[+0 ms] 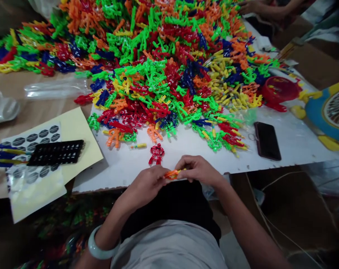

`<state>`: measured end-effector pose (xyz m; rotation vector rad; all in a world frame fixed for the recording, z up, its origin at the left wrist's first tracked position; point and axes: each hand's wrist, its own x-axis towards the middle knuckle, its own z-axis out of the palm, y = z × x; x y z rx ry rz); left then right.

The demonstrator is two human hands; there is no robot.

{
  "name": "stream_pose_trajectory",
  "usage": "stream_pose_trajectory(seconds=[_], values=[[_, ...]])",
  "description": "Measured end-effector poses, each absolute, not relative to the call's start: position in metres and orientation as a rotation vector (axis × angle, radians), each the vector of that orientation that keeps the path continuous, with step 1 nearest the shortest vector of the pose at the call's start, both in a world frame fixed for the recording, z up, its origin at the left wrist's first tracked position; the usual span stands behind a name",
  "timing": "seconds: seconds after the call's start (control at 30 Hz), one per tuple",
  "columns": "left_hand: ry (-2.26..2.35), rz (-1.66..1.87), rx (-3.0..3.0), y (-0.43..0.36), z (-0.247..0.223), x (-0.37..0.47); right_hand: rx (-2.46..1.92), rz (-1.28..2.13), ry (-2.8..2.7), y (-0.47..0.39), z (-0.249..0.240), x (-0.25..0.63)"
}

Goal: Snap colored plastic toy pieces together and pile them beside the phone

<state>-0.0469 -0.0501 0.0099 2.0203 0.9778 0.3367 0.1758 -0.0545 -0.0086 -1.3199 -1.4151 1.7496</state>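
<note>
Head view: nearest the camera is the person's lap in a grey shirt, with a pale bangle (99, 249) on the left wrist. Above it, both hands meet at the near edge of the white tabletop (295, 144). The left hand (147, 184) and the right hand (199, 170) are each pinched shut on the ends of one small orange plastic piece (172, 174), which sits between their fingertips just off the tabletop's edge. A red plastic figure (156, 154) lies on the tabletop just beyond the hands, and a short yellow stick (138, 146) lies near it to the left. Behind these a big heap of plastic pieces (163, 71) in green, red, orange, yellow and blue covers the far tabletop. A black phone (267, 141) lies flat to the right of the hands, with a red basket (280, 89) beyond it. To the left, a black tray (56, 152) rests on a yellow sheet (79, 130), beside a sheet of dark hexagon stickers (34, 136). At the top right another person's hand (249, 6) touches the heap.
</note>
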Motion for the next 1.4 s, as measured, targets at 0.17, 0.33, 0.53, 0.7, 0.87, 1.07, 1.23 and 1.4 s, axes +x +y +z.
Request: stream_pose_trajectory(seconds=[0.17,0.33,0.53,0.7,0.87,1.07,1.23,1.4], values=[[1.164,0.605,2.116,-0.037,0.006,-0.037,-1.558,0.977,-1.747,-0.046,0.011,0.246],[1.729,0.570,2.259,-0.013,-0.016,-0.020,-1.681,0.024,-1.902,-0.003,0.000,0.245],[1.768,0.733,2.182,-0.011,-0.033,-0.019,-1.621,0.286,-2.066,0.040,-0.033,0.136],[1.732,0.830,2.205,-0.011,-0.045,-0.029,-1.267,0.421,-2.145,0.045,-0.031,0.124],[1.702,0.864,2.263,-0.008,-0.055,-0.033,-1.914,0.166,-1.854,0.079,0.003,0.220],[1.741,0.879,2.316,-0.006,-0.065,-0.035,-2.548,0.075,-1.387,0.126,0.033,0.356],[1.709,0.843,2.419,0.001,-0.087,-0.045,-2.776,0.232,-1.254,0.151,0.015,0.378],[1.667,0.755,2.444,0.008,-0.110,-0.059,-2.720,0.146,-1.280,0.177,-0.008,0.342]])
